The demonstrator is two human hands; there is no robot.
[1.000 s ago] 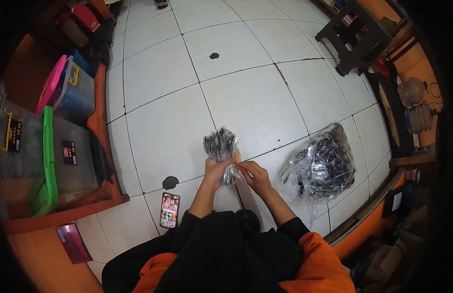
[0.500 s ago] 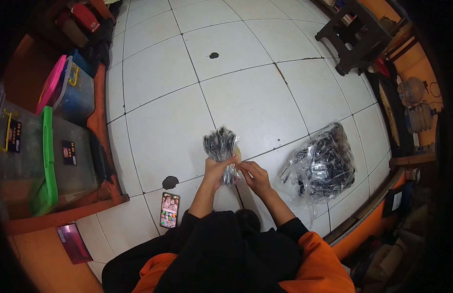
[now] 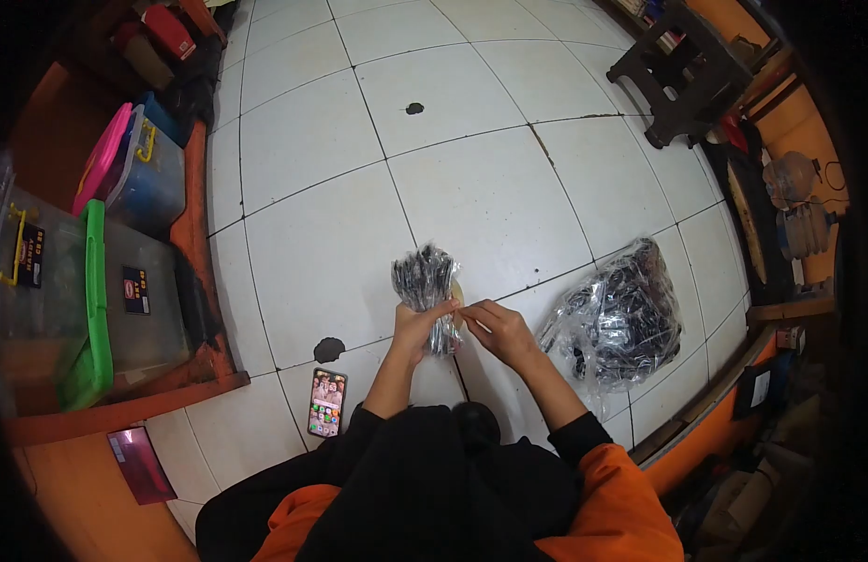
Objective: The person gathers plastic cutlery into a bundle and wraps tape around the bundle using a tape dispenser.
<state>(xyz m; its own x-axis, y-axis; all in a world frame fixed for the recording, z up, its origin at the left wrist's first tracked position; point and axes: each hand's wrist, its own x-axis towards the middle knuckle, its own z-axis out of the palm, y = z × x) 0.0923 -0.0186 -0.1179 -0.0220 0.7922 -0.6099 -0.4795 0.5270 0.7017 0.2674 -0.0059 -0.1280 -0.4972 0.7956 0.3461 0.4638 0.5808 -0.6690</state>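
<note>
My left hand [image 3: 415, 328] is wrapped round the middle of a bundle of dark items in clear plastic [image 3: 425, 272], its thumb lying across the front. At the bundle's right side shows a small yellowish piece [image 3: 457, 295]. My right hand [image 3: 498, 328] has its fingertips pinched together beside that piece, near the left thumb; what they grip is too small to make out. To the right, a large clear plastic bag [image 3: 631, 318] full of dark wrapped items lies on the tiled floor [image 3: 312, 234].
A lit phone [image 3: 327, 403] lies on the floor left of my legs. Plastic boxes, one with a green lid [image 3: 97, 300] and one with a pink lid [image 3: 102, 159], stand at the left. A dark stool [image 3: 682, 70] is at the upper right.
My right hand and forearm have shifted slightly to the right and up, and the wrist has turned. The left hand keeps its hold on the bundle.
</note>
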